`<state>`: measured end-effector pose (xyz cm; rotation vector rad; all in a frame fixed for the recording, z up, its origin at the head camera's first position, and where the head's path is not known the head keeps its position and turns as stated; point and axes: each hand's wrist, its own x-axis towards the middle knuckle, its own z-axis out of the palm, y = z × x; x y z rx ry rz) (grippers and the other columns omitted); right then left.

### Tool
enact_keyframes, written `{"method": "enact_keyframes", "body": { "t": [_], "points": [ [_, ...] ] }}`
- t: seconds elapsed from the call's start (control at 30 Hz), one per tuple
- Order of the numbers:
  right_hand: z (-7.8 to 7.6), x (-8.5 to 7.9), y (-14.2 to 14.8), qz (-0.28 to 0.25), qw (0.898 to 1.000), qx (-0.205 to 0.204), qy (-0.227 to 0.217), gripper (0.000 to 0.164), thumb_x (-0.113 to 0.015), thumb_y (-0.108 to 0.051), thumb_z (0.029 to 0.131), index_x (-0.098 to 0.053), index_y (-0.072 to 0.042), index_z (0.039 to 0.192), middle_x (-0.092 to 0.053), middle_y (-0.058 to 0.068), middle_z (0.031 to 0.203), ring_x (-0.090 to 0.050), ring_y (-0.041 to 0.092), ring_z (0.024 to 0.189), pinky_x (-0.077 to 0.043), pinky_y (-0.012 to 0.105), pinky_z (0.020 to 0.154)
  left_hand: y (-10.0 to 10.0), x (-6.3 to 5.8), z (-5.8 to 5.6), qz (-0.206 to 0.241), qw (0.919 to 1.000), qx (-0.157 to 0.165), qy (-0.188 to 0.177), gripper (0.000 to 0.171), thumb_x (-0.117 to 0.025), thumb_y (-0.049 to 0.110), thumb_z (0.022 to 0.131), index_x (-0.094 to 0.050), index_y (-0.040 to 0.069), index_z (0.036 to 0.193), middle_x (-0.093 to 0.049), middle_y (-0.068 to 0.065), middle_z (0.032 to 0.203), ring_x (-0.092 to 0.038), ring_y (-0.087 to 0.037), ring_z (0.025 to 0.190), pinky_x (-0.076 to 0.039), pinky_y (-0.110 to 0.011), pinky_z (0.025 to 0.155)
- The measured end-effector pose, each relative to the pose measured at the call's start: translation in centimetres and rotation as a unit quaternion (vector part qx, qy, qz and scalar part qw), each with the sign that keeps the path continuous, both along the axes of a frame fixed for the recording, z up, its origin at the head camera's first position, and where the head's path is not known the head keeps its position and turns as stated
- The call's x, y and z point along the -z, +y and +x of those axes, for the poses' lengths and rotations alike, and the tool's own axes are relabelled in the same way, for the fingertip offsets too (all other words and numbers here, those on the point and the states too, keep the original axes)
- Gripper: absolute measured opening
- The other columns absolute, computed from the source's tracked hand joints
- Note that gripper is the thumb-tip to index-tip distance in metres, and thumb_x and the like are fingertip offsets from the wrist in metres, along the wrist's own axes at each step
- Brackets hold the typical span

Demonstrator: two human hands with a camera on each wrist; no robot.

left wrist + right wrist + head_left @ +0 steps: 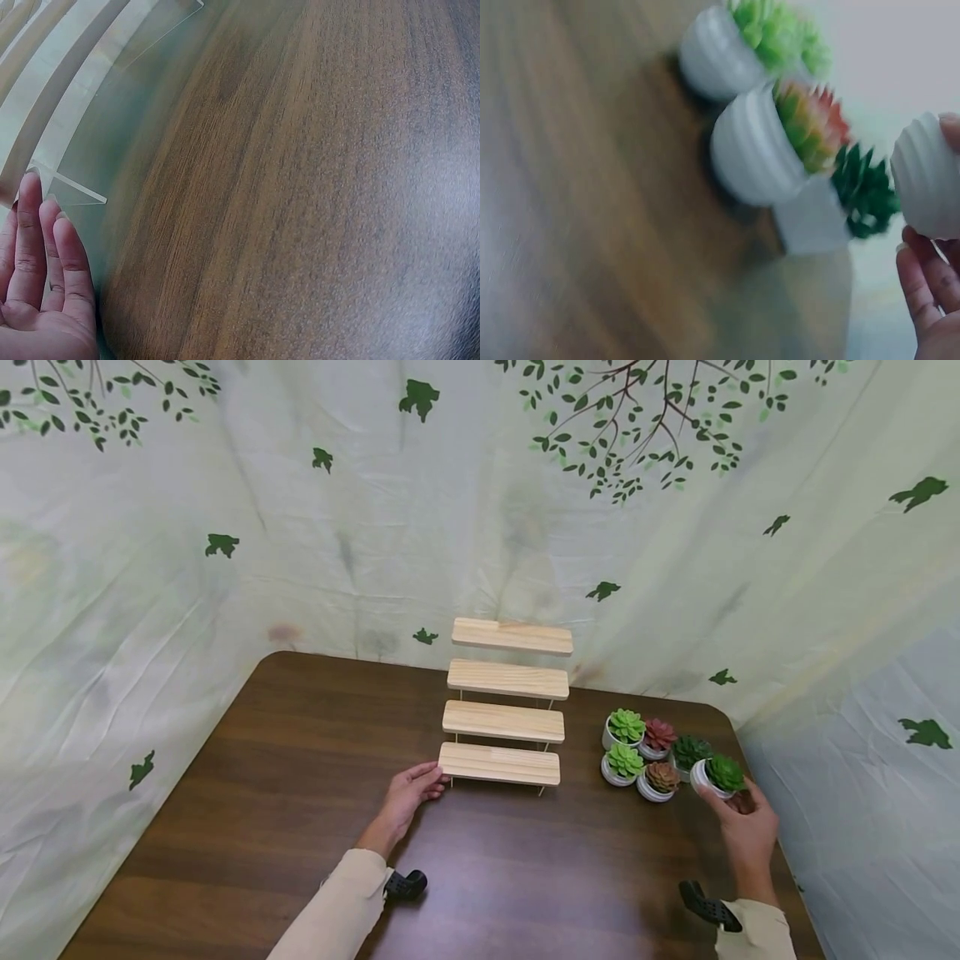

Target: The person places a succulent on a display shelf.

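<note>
My right hand (752, 828) holds a small potted succulent (724, 774), dark green in a white ribbed pot, above the table's right side. In the right wrist view, fingers and thumb are round this pot (928, 178). My left hand (407, 797) touches the left end of the lowest step of a four-tier wooden display stand (501, 763). In the left wrist view, the left hand's fingers (73, 259) are nearly straight, with tips by a clear leg (79, 185) of the stand; the thumb is hidden.
Several other potted succulents stand grouped right of the stand: bright green ones (626, 725), a red one (658, 734), a brownish one (662, 777) and a dark green one (691, 750). A leaf-printed cloth (480, 527) hangs behind the brown wooden table (322, 718).
</note>
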<state>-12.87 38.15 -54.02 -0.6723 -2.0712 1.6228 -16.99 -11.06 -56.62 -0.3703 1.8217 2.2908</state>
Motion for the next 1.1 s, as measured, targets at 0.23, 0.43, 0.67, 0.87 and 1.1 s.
{"method": "enact_keyframes", "body": {
  "t": [0.23, 0.43, 0.67, 0.87, 1.1],
  "points": [
    [-3.1, 1.5, 1.6, -0.012, 0.997, -0.037, 0.059, 0.062, -0.081, -0.017, 0.066, -0.055, -0.016, 0.123, -0.057, 0.004, 0.113, -0.056, 0.008, 0.094, -0.046, 0.008, 0.067, 0.3, 0.0, 0.1, 0.007, 1.0000, 0.004, 0.000, 0.036, -0.059, 0.010, 0.088, -0.051, -0.012, 0.116, -0.067, -0.006, 0.082, -0.059, -0.010, 0.069, -0.050, -0.022, 0.065],
    [-5.0, -0.4, -0.4, 0.014, 0.994, -0.079, 0.077, 0.061, -0.079, -0.015, 0.069, -0.054, -0.016, 0.124, -0.059, 0.003, 0.113, -0.058, 0.007, 0.093, -0.047, 0.009, 0.068, 0.4, -0.2, 0.2, 0.010, 0.9999, -0.003, 0.004, 0.037, -0.060, 0.011, 0.087, -0.052, -0.012, 0.115, -0.067, -0.007, 0.083, -0.059, -0.012, 0.069, -0.050, -0.022, 0.065],
    [-5.0, -8.4, -7.4, -0.003, 0.991, -0.121, 0.058, 0.064, -0.078, -0.020, 0.071, -0.044, -0.012, 0.124, -0.056, 0.007, 0.118, -0.055, 0.007, 0.098, -0.045, 0.013, 0.074, -0.1, -0.4, 0.3, 0.006, 0.9999, -0.008, 0.005, 0.037, -0.060, 0.010, 0.087, -0.051, -0.013, 0.115, -0.068, -0.007, 0.082, -0.060, -0.011, 0.068, -0.051, -0.022, 0.064],
    [-6.7, -10.3, -9.2, 0.001, 0.982, -0.169, 0.089, 0.064, -0.078, -0.017, 0.071, -0.044, -0.010, 0.125, -0.056, 0.005, 0.113, -0.054, 0.008, 0.095, -0.045, 0.012, 0.072, -0.2, -0.2, 0.1, 0.004, 1.0000, -0.003, 0.004, 0.037, -0.060, 0.011, 0.088, -0.051, -0.012, 0.115, -0.068, -0.005, 0.081, -0.060, -0.010, 0.068, -0.051, -0.022, 0.065],
    [-8.6, -12.2, -10.8, 0.030, 0.981, -0.180, 0.071, 0.060, -0.076, -0.013, 0.073, -0.045, -0.010, 0.124, -0.057, 0.000, 0.110, -0.055, 0.007, 0.096, -0.045, 0.011, 0.075, -0.3, -0.9, 0.3, 0.016, 0.9997, 0.016, -0.002, 0.034, -0.057, 0.007, 0.089, -0.051, -0.014, 0.115, -0.067, -0.007, 0.082, -0.060, -0.013, 0.070, -0.051, -0.024, 0.067]
  ]
}}
